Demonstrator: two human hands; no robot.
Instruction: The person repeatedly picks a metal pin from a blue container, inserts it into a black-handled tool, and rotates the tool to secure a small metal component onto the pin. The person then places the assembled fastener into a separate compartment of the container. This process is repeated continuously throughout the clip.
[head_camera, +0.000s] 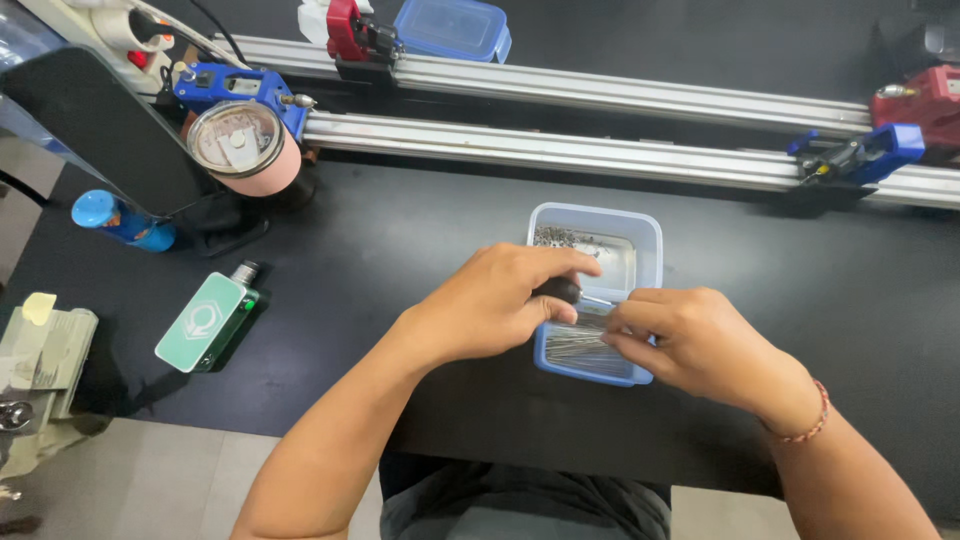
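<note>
Right, biggest first: one black table (400, 260) carries everything, and along its far edge run two long aluminium rails (600, 150), each with a red clamp block and a blue one riding on it. Nearer the person's left sit one pink tumbler with a clear lid (240, 145), one blue bottle (120, 222) lying on its side, and one green flat box (207, 321).

Now the centre of the action: one pale blue plastic tub (640, 240), open-topped, sitting on the table right under both hands. Inside it, a heap of thin metal pins (585, 347) at the near end, far too many and too fine to count, plus a scatter of small dark bits at the far end that I cannot make out. A second blue tub with its lid on (452, 28) waits behind the rails, so two tubs in all.

The left hand (495, 300) is closed around a small tool with a dark rounded handle (562, 290), held over the tub. The right hand (690, 340) has thumb and fingers pinched narrow at the tool's slim metal tip, just above the pins; whether a pin is in that pinch, I cannot tell.

Handling, as I judge it: those pins look light, stiff, slick and easily bent, best taken singly by the shaft with fingertips. The tool seems rigid and light, sensibly held by the knob.
</note>
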